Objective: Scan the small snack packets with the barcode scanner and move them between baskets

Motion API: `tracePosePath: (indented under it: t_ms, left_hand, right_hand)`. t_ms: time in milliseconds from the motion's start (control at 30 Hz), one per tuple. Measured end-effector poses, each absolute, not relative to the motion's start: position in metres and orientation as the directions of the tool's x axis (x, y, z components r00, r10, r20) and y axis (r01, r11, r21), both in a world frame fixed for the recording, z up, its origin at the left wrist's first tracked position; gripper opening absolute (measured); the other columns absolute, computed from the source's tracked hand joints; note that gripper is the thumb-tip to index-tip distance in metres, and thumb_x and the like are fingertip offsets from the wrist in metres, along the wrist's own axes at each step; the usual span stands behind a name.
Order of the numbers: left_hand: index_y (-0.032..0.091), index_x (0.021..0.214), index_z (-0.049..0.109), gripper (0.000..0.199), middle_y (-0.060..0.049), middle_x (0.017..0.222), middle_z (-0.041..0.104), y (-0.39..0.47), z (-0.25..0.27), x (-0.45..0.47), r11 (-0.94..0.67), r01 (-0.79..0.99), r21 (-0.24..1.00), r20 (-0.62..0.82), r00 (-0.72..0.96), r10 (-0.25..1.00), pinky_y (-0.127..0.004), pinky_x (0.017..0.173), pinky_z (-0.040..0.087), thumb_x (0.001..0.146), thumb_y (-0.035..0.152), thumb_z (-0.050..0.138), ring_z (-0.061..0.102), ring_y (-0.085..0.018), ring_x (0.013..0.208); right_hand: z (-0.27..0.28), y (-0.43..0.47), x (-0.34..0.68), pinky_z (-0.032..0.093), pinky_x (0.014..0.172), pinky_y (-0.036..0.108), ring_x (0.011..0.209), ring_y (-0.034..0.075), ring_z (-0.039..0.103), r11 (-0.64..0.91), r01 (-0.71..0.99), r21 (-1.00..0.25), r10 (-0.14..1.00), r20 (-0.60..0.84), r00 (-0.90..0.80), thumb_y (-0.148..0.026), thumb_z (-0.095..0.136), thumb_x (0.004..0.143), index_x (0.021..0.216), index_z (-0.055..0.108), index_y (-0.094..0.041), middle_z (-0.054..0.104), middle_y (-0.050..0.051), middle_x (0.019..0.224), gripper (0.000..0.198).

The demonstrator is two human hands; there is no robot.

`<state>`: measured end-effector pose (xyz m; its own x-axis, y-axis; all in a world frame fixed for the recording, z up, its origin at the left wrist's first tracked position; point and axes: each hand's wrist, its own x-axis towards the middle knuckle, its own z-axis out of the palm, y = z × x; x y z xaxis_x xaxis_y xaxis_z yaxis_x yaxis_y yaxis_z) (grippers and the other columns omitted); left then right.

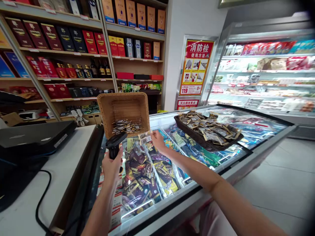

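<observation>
My left hand (112, 164) is wrapped round the handle of a black barcode scanner (115, 141), held above the left part of the glass-topped freezer. My right hand (157, 140) pinches a small flat packet (145, 138) by its edge, in front of the scanner's head. Just beyond both hands a tan woven basket (123, 98) is tilted toward me, with several similar packets (126, 126) at its bottom. To the right, a dark woven tray (197, 137) heaped with small packets (209, 126) rests on the freezer glass.
Under the glass of the freezer (189, 205) lie wrapped ice creams (137, 173) in wire compartments. On the left a white counter (65, 164) carries a black machine (36, 134) and a cable (40, 196). Shelves of boxes (50, 36) and a lit refrigerated display (265, 72) stand behind.
</observation>
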<state>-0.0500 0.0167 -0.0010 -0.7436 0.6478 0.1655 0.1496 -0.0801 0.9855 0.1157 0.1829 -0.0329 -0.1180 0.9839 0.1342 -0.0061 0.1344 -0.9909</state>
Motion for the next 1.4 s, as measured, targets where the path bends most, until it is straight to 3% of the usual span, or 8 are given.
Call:
tracePosePath:
  t_ms: [100,233,433,567,900,1167,1400]
  left_hand:
    - [0.019,0.079,0.064,0.063,0.004,0.059,0.057,0.016,0.004,-0.041,-0.062,0.121,0.991,0.129,-0.697,0.705,-0.025,0.047,0.037,0.05,0.071,0.086,0.048,-0.012,0.05]
    - [0.02,0.075,0.063,0.06,0.005,0.052,0.051,0.012,0.007,-0.034,-0.024,0.226,0.974,0.156,-0.591,0.791,-0.025,0.047,0.034,0.052,0.069,0.088,0.047,-0.013,0.049]
    - [0.021,0.074,0.061,0.053,0.006,0.052,0.05,0.007,0.005,-0.03,-0.005,0.362,0.932,0.126,-0.311,0.942,-0.023,0.046,0.029,0.061,0.066,0.086,0.043,-0.011,0.048]
    - [0.021,0.075,0.06,0.054,0.007,0.052,0.048,0.007,0.005,-0.027,0.026,0.412,0.911,0.065,-0.205,0.977,-0.023,0.046,0.028,0.059,0.063,0.088,0.039,-0.01,0.048]
    - [0.022,0.07,0.058,0.06,0.005,0.051,0.049,0.011,0.0,-0.025,0.059,0.428,0.902,0.043,-0.223,0.974,-0.024,0.044,0.028,0.056,0.073,0.086,0.037,-0.01,0.045]
    - [0.022,0.067,0.058,0.057,0.005,0.049,0.048,0.01,0.002,-0.023,0.055,0.456,0.888,0.047,-0.21,0.977,-0.023,0.042,0.026,0.056,0.069,0.088,0.037,-0.01,0.043]
    - [0.022,0.068,0.058,0.058,0.004,0.049,0.048,0.008,0.0,-0.021,0.056,0.426,0.903,0.105,-0.345,0.933,-0.023,0.045,0.025,0.06,0.073,0.084,0.039,-0.012,0.046]
  right_hand:
    - [-0.03,0.181,0.16,0.048,0.047,0.023,0.049,0.012,0.061,0.052,-0.169,-0.984,0.997,0.061,-0.049,-0.035,0.065,0.095,0.093,0.049,-0.024,0.059,-0.007,0.069,0.019]
    - [-0.033,0.177,0.188,0.052,0.052,0.024,0.052,0.013,0.062,0.014,-0.287,-0.958,1.0,0.016,-0.007,-0.039,0.073,0.089,0.091,0.054,-0.023,0.06,-0.005,0.065,0.025]
    - [-0.032,0.179,0.203,0.035,0.045,0.023,0.045,0.01,0.046,0.024,-0.196,-0.98,1.0,0.022,0.014,-0.036,0.068,0.089,0.084,0.067,-0.018,0.049,-0.007,0.052,0.019]
    - [-0.03,0.184,0.215,0.031,0.048,0.025,0.048,0.01,0.04,0.103,-0.14,-0.985,0.992,0.092,0.081,-0.042,0.068,0.086,0.081,0.069,-0.017,0.046,-0.007,0.051,0.026]
    - [-0.026,0.183,0.216,0.037,0.048,0.023,0.05,0.011,0.046,0.108,-0.156,-0.982,0.988,0.089,0.124,-0.044,0.065,0.089,0.082,0.068,-0.019,0.05,-0.004,0.057,0.026]
    - [-0.023,0.182,0.217,0.038,0.046,0.021,0.049,0.01,0.048,0.11,-0.182,-0.977,0.988,0.087,0.13,-0.04,0.067,0.091,0.082,0.067,-0.019,0.052,-0.005,0.057,0.023]
    - [-0.026,0.195,0.213,0.039,0.042,0.02,0.045,0.011,0.052,0.033,-0.255,-0.966,0.99,-0.004,0.144,-0.037,0.066,0.091,0.081,0.062,-0.019,0.052,-0.007,0.054,0.021]
